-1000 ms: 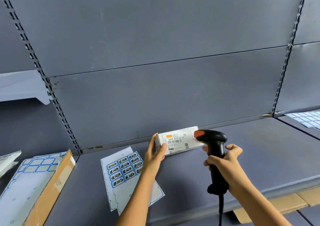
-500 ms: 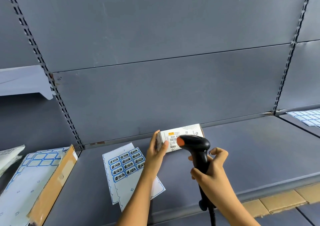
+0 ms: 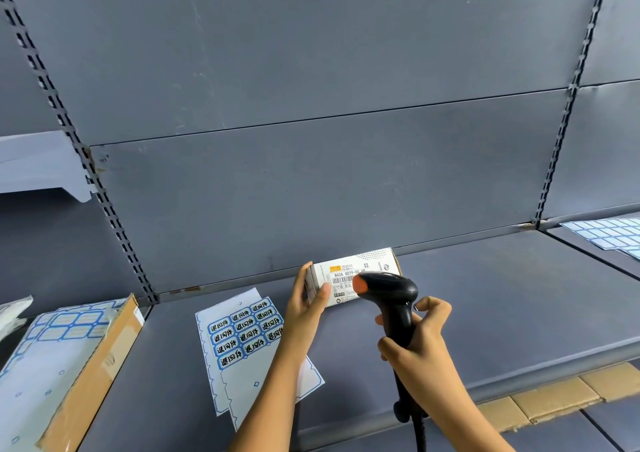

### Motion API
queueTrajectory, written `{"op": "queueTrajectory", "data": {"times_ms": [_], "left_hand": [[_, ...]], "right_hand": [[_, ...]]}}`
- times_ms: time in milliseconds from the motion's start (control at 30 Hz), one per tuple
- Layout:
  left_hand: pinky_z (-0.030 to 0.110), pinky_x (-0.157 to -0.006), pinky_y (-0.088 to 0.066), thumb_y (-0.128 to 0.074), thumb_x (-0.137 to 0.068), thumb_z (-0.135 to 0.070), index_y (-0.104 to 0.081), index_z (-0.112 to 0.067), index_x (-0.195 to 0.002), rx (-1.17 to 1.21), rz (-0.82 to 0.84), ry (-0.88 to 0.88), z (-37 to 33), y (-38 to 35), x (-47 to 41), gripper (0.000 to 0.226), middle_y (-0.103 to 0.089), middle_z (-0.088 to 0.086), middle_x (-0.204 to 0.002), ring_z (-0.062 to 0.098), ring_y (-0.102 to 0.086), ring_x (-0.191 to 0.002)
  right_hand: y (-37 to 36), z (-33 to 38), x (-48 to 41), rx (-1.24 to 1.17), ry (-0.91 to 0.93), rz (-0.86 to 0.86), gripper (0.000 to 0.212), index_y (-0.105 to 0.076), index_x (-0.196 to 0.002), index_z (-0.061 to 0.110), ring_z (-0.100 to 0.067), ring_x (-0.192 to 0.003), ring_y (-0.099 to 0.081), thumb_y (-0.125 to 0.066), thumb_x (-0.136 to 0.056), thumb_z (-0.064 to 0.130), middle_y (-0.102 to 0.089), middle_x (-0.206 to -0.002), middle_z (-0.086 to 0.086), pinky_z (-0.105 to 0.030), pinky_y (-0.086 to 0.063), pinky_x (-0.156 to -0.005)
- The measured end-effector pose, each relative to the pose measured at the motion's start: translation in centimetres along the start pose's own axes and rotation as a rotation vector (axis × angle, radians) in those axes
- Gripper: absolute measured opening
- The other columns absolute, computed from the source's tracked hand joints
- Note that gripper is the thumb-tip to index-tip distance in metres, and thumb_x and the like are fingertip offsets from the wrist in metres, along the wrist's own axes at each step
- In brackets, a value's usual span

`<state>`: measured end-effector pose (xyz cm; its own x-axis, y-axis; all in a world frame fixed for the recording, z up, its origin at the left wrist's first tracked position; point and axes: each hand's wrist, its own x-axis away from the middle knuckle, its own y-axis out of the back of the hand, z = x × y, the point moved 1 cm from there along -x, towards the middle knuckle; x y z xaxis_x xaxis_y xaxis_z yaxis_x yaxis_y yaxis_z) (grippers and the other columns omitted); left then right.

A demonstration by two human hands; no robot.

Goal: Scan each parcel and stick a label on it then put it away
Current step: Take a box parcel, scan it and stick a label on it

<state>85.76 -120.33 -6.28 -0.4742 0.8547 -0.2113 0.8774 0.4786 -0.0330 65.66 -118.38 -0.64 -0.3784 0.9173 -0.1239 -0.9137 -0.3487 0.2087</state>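
Observation:
A small white parcel (image 3: 346,271) with a barcode label stands on the grey shelf (image 3: 485,306) against the back panel. My left hand (image 3: 306,304) grips its left end, thumb on the front face. My right hand (image 3: 414,340) holds a black handheld scanner (image 3: 388,294) by the handle. Its orange-tipped head points at the parcel's barcode and hides part of the label. A sheet of blue-bordered labels (image 3: 244,330) with handwritten characters lies on the shelf just left of my left arm.
A cardboard box (image 3: 93,375) topped with a label sheet sits on the shelf to the left. More label sheets (image 3: 606,233) lie on the shelf section at the right. Flattened cardboard (image 3: 554,396) shows below the shelf's front edge.
My right hand has swung the scanner leftward from the parcel's right end to in front of its label. My left hand and the parcel have stayed put.

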Motion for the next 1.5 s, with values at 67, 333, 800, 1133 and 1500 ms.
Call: {"op": "queueTrajectory", "data": {"times_ms": [67,333,800,1133,1500], "left_hand": [[0.022,-0.086,-0.051,-0.064,-0.078,-0.044,-0.042,-0.045,-0.128,0.004,-0.001,0.003,-0.06,-0.02,0.00,0.055,-0.064,-0.015,-0.118,0.002,-0.061,-0.109],[0.023,-0.087,-0.051,-0.063,-0.080,-0.042,-0.044,-0.046,-0.124,0.015,0.002,-0.003,-0.02,-0.10,-0.09,0.049,-0.065,-0.014,-0.118,0.004,-0.061,-0.111],[0.022,-0.084,-0.051,-0.062,-0.080,-0.044,-0.038,-0.037,-0.138,-0.016,0.004,-0.006,0.06,0.06,-0.01,0.063,-0.061,-0.007,-0.125,0.006,-0.061,-0.111],[0.029,-0.093,-0.050,-0.066,-0.072,-0.053,-0.039,-0.033,-0.139,0.001,0.000,0.005,0.24,0.18,-0.21,0.075,-0.063,-0.009,-0.123,0.007,-0.060,-0.113],[0.027,-0.093,-0.050,-0.065,-0.077,-0.047,-0.040,-0.042,-0.134,0.003,-0.003,0.016,0.12,0.09,-0.20,0.062,-0.062,-0.012,-0.123,0.007,-0.060,-0.112]], "right_hand": [[0.02,-0.05,-0.06,0.001,0.001,-0.002,0.051,-0.023,-0.091,0.031,-0.015,-0.064,-0.054,-0.054,-0.079,-0.007,-0.065,-0.091,0.005,-0.026,-0.046,-0.061],[-0.12,-0.27,-0.23,-0.006,-0.002,0.003,0.049,-0.023,-0.089,0.029,-0.013,-0.062,-0.054,-0.053,-0.079,-0.008,-0.065,-0.091,0.003,-0.017,-0.044,-0.055],[-0.21,-0.51,-0.34,-0.012,0.002,-0.011,0.047,-0.023,-0.089,0.028,-0.017,-0.065,-0.057,-0.053,-0.079,-0.007,-0.065,-0.091,0.006,-0.025,-0.045,-0.058],[-0.12,-0.57,-0.53,-0.063,0.006,-0.027,0.050,-0.023,-0.090,0.029,-0.035,-0.075,-0.059,-0.054,-0.078,-0.009,-0.067,-0.095,0.007,-0.041,-0.048,-0.067],[-0.53,-0.17,-0.67,-0.112,0.013,0.025,0.050,-0.024,-0.092,0.026,-0.033,-0.072,-0.057,-0.054,-0.077,-0.011,-0.068,-0.096,0.004,-0.034,-0.047,-0.064]]}}
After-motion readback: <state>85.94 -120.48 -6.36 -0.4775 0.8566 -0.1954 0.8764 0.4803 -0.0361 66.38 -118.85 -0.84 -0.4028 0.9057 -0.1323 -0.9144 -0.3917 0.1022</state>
